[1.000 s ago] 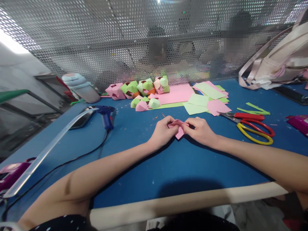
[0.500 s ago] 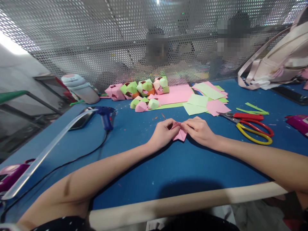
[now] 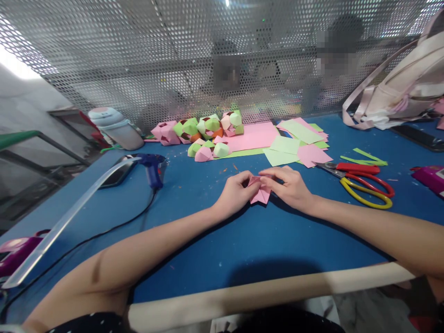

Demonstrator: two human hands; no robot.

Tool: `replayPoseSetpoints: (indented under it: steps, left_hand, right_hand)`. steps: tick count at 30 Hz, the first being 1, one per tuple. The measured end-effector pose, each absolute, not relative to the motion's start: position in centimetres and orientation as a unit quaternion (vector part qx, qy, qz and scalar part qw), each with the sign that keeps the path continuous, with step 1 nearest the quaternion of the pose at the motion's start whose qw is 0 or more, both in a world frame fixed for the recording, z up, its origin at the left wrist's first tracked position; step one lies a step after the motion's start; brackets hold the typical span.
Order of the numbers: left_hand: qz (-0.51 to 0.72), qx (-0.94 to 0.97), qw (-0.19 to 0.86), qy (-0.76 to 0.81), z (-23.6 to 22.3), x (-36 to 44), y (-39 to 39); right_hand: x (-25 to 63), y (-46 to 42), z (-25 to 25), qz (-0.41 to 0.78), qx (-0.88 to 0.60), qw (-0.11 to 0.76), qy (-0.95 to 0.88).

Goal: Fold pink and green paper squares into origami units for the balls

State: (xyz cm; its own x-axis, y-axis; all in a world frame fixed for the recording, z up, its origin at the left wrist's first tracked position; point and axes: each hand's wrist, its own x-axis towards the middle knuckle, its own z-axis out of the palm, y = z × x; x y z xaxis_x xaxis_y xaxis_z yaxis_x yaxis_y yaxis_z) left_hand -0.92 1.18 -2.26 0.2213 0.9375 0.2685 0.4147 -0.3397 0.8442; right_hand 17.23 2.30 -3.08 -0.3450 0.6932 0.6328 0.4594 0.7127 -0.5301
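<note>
One purple case is sitting at the far left of the blue table, and one long clear glue stick is slanting up from it towards one blue glue gun. Behind them one bottle is leaning, and one phone is lying partly under the stick. Next, four folded paper balls are standing in a row near the mesh, with one paper cluster sitting in front.

In the middle, the left hand is clamping one small pink paper, its thumb pressing on the near face. The paper is lying between the two hands, its folded lower points poking out below the thumbs. The right hand is touching its upper right part with thumb and forefinger; whether they are closing on it I can't tell.

Beyond, pink and green sheets are overlapping, too many to count surely. Further right, one pair of scissors is lying near narrow green strips; one bag is slumping behind, and another purple case is sitting at the edge.
</note>
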Motion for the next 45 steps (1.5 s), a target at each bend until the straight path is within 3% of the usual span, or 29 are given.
replayPoseSetpoints:
  steps: [13,17,32,45]
  left_hand:
    - [0.447,0.652,0.341,0.509,-2.36,-1.10,1.56]
    - [0.470,0.628,0.341,0.518,-2.26,-1.24,1.79]
    - [0.431,0.666,0.327,0.513,-2.31,-1.20,1.85]
    - [0.462,0.597,0.452,0.475,-2.47,-0.75,1.58]
  right_hand:
    - [17.32,2.53,-2.67,0.205,-0.371,0.449,-0.787]
    - [17.10,2.54,-2.76,0.163,-0.412,0.405,-0.800]
    - [17.05,2.97,-3.58,0.125,-0.408,0.410,-0.806]
    - [17.00,2.97,-3.30,0.153,-0.383,0.412,-0.813]
